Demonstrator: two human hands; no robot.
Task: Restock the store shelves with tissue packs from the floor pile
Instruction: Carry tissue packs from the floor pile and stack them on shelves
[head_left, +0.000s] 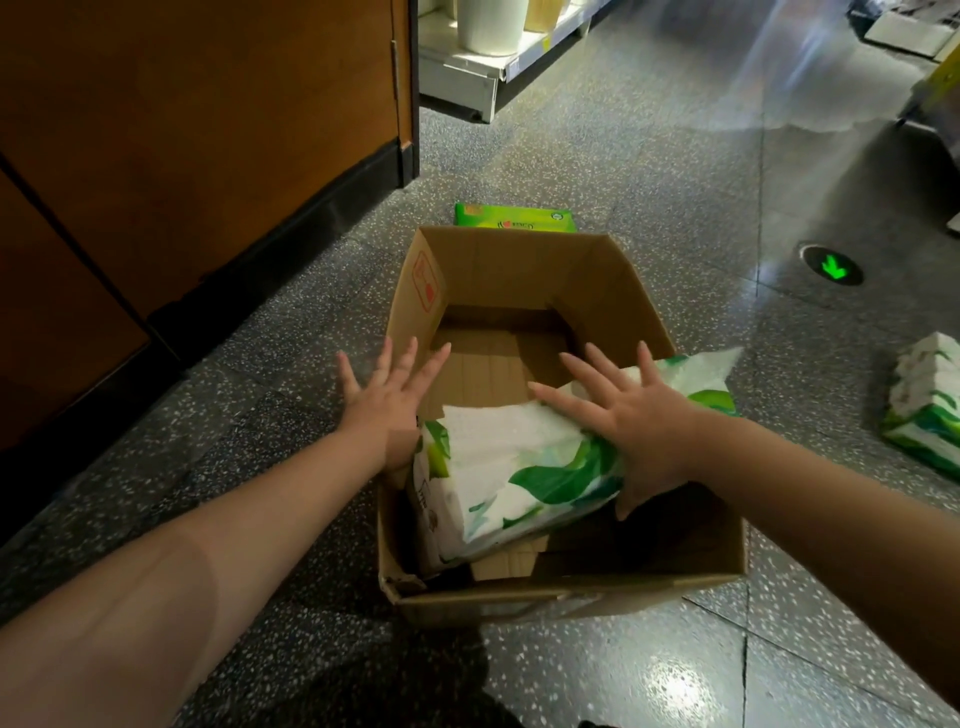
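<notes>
A white-and-green tissue pack (511, 470) lies tilted in an open cardboard box (571, 590) on the floor, the right hand (631, 415) flat on it, fingers spread, the left hand (387, 400) splayed wide beside the box's left wall.

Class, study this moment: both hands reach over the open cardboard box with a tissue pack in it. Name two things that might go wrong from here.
1. The tissue pack lies tilted across the cardboard box under flat, ungripping fingers; it may slip when lifted.
2. The green pack behind the box might trip someone.
</notes>
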